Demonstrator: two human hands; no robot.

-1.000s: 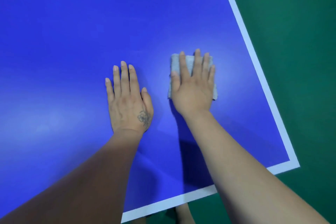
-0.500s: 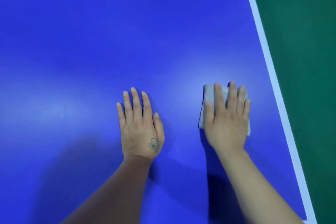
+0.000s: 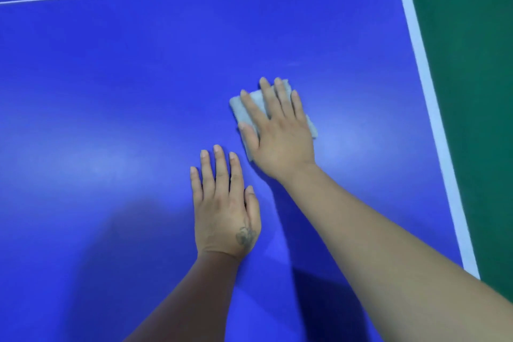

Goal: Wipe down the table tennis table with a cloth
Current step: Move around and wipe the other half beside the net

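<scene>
A folded grey cloth [image 3: 244,111] is pressed flat on the blue table [image 3: 111,78] by the right hand [image 3: 280,133], fingers straight and slightly spread; its long axis runs from 10 to 4 o'clock. The left hand [image 3: 224,208] is laid flat at 7 o'clock of it, fingers straight, close together. A white edge band [image 3: 427,86] borders green floor [image 3: 472,91] at 3 o'clock.

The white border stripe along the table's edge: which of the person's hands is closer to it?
Right. The right hand presses the cloth not far from the stripe; the left hand lies flat farther inward.
</scene>
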